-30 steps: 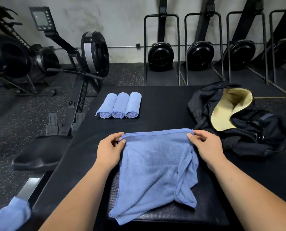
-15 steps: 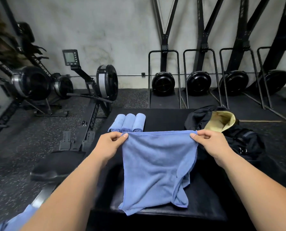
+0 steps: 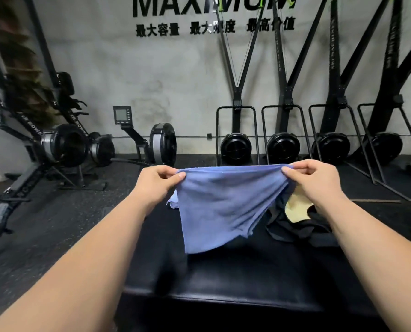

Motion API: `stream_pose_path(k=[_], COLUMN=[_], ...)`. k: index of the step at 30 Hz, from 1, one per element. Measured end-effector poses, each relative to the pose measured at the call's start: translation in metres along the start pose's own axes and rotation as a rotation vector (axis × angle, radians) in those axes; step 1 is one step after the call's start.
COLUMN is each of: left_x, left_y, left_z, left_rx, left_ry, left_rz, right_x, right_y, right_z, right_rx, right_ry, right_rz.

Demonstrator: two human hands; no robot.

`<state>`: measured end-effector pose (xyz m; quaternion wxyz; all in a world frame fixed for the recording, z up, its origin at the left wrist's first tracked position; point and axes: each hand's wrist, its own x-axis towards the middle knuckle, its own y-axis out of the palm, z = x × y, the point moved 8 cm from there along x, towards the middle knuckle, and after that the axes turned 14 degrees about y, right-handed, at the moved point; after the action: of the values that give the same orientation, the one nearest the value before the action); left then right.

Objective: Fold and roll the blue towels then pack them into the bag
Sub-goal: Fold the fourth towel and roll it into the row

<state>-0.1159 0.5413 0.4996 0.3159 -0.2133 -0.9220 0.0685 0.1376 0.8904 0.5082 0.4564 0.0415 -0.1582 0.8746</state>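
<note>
A blue towel (image 3: 221, 207) hangs in the air above the black padded bench (image 3: 235, 279), stretched between my hands. My left hand (image 3: 157, 182) pinches its upper left corner and my right hand (image 3: 312, 178) pinches its upper right corner. The towel's lower edge dangles free over the bench. Behind it on the left, only a sliver of the rolled blue towels (image 3: 173, 202) shows. The black bag (image 3: 302, 226) with its pale yellow lining lies on the bench to the right, partly hidden by my right forearm and the towel.
Rowing machines (image 3: 151, 144) stand on the rubber floor to the left. A row of black ski trainers (image 3: 283, 147) lines the grey back wall. The bench's front edge runs across the bottom of the view.
Both hands have lifted the towel off the bench and raised it higher. The camera has tilted up, and the towel now hides most of the rolled towels.
</note>
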Motion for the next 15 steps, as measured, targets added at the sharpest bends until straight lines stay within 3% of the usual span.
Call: stream_pose_path(k=[5,7,15], left_x=[-0.001,-0.002,-0.004], left_y=[-0.019,-0.02,-0.015], left_z=[-0.028,-0.035,-0.042], left_rx=[0.062,0.045,0.017], left_ry=[0.08,0.086,0.092], left_rz=[-0.005,0.019,0.06], right_x=[-0.004,-0.005,0.001], right_y=[-0.013,-0.009,-0.016], right_z=[0.033,0.039,0.038], right_rx=[0.064,0.016,-0.088], right_ry=[-0.075,-0.047,-0.028], right_rz=[-0.061,-0.014,-0.1])
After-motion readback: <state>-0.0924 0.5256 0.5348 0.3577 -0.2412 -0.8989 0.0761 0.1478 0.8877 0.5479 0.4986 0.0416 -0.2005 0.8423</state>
